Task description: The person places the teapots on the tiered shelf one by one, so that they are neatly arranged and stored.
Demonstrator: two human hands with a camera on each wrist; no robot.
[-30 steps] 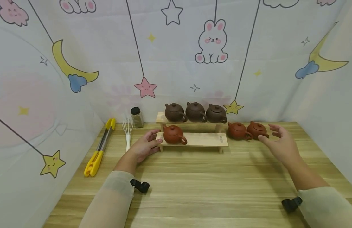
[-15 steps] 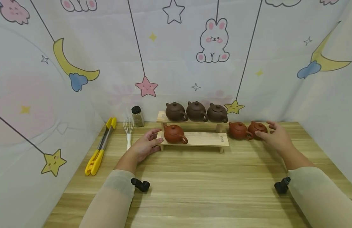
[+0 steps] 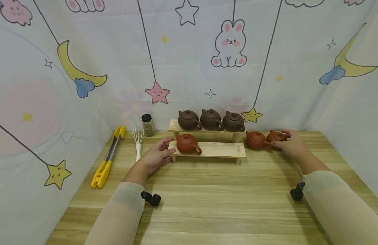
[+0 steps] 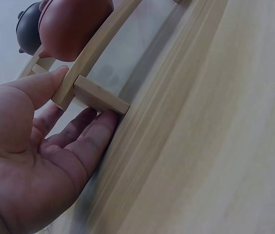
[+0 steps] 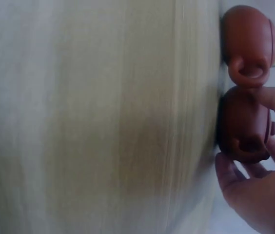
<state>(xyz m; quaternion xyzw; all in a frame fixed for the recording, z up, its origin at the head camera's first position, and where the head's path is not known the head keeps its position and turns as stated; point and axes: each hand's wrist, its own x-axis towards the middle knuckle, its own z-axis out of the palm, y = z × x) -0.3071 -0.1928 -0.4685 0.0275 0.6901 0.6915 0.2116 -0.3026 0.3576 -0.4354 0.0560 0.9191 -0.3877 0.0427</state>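
My left hand point(image 3: 156, 157) holds the left end of the lower tier of a two-tier wooden display stand point(image 3: 220, 148). In the left wrist view, the thumb point(image 4: 42, 87) lies on the board's end and the fingers are at the leg point(image 4: 101, 95). Close beside it, a reddish-brown teapot point(image 3: 186, 144) sits on that tier. Off the stand's right end, two more such teapots rest on the table, side by side. My right hand point(image 3: 294, 145) grips the right one point(image 3: 275, 136), its thumb near the neighbouring teapot's handle point(image 5: 249, 72). That neighbour point(image 3: 255, 140) stands free of the hand.
Three dark brown teapots point(image 3: 211, 119) line the upper tier. Left of the stand are a spice jar with a black lid point(image 3: 148, 126), a whisk point(image 3: 138, 144) and yellow-handled tongs point(image 3: 107, 158). A patterned curtain point(image 3: 189, 68) hangs behind the wooden table point(image 3: 219, 200).
My right hand has moved left and closed round the rightmost reddish-brown teapot, from a spread pose beside it. My left hand has stayed at the stand.
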